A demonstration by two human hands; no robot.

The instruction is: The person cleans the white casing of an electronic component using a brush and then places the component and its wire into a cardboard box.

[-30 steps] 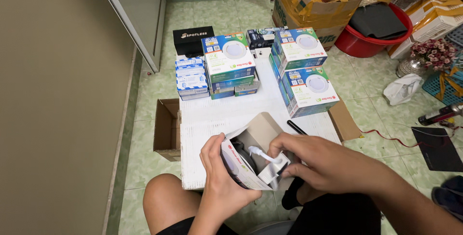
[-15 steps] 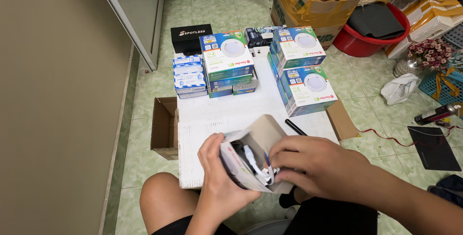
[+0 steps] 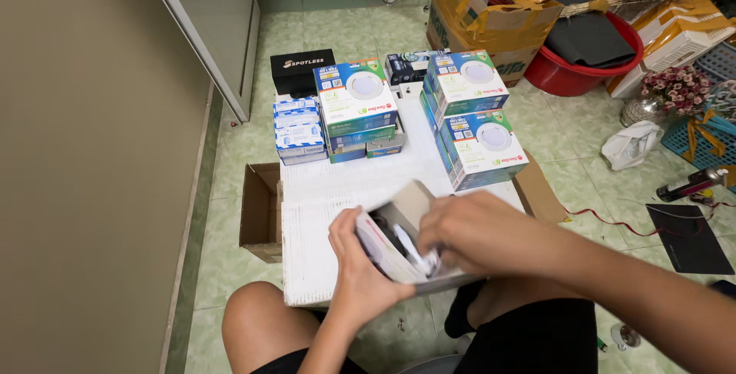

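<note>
My left hand (image 3: pixel 360 276) grips an open small carton (image 3: pixel 392 242) from its left side, just above a white board (image 3: pixel 330 197) lying on the floor. My right hand (image 3: pixel 468 230) reaches into the carton's open top, its fingers closed around the dark and white contents; what exactly they pinch is hidden. The carton's brown flap stands up behind the fingers. My knees show at the bottom of the view.
Stacked white, blue and green boxes (image 3: pixel 356 105), two more such boxes (image 3: pixel 475 125) and a black box (image 3: pixel 301 71) stand on the board's far end. A brown cardboard flap (image 3: pixel 259 209) lies left. A red basin (image 3: pixel 583 56), taped carton (image 3: pixel 494 9) and flowers (image 3: pixel 678 86) sit right.
The view has shifted slightly. My right hand has pushed further over and into the carton's opening, while my left hand keeps its hold on the carton.
</note>
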